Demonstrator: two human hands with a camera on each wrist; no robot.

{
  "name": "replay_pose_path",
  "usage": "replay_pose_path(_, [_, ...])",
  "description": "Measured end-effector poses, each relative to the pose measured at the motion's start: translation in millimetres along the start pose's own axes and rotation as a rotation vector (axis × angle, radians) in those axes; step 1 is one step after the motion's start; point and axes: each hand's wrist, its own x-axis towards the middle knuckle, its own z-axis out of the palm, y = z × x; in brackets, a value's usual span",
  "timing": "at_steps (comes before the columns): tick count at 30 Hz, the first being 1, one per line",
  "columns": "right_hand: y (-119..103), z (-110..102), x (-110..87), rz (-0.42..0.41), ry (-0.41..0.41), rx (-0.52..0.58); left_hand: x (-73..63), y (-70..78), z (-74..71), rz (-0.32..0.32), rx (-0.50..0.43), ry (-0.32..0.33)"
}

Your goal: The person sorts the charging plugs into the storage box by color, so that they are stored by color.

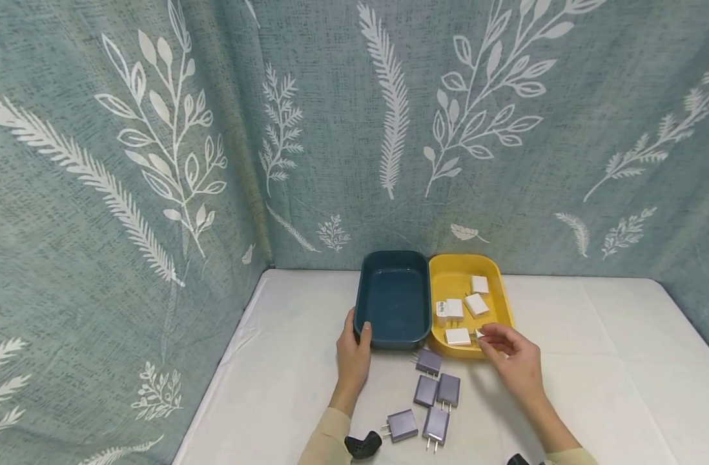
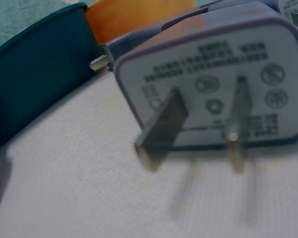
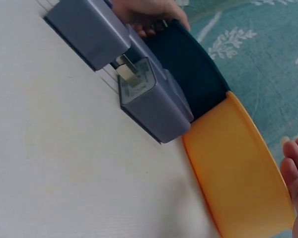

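Observation:
My left hand [image 1: 353, 358] grips the near left corner of a dark teal tray [image 1: 396, 297], with the thumb on its rim. Beside it, touching, stands a yellow tray [image 1: 452, 274] with several white chargers in it, among them one lying on its side [image 1: 457, 336] and one farther back [image 1: 479, 285]. Over the near right part of the yellow tray, my right hand [image 1: 517, 361] pinches a small white charger [image 1: 479, 334] between thumb and fingertips; the fingers cover most of it. In the right wrist view, the fingers [image 3: 295, 163] show at the yellow rim.
Several purple-grey chargers lie on the white tablecloth [image 1: 273, 387] in front of the trays, one [image 1: 402, 425] nearest my left forearm and another [image 1: 436, 425] beside it. Their metal prongs stick out in differing directions. A patterned green curtain [image 1: 343, 129] hangs behind the table.

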Motion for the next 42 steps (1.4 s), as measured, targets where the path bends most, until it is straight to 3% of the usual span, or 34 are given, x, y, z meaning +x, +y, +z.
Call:
replay_pose_path(6, [-1, 2, -7.9, -0.068, -0.015, 0.006, -1.0, 1.0, -1.0, -0.005, -0.004, -0.014])
replay_pose_path(10, [5, 3, -12.5, -0.158, -0.050, 0.051, -0.3, -0.2, -1.5, -0.005, 0.002, -0.015])
replay_pose_path(14, [8, 6, -17.7, -0.181, -0.081, 0.105, 0.8, -2.2, -1.6, -0.011, 0.003, -0.014])
replay_pose_path(22, [11, 13, -31.6, -0.172, -0.118, 0.097, 1.3, -3.1, -1.2, -0.013, -0.007, -0.019])
replay_pose_path(32, [19, 18, -46.7, -0.041, -0.139, 0.076, -0.6, -2.3, -0.6, -0.023, -0.008, -0.027])
replay_pose_path(42, [23, 22, -53.2, 0.017, -0.182, 0.056, -1.4, 0.3, -3.2, -0.028, -0.001, -0.025])
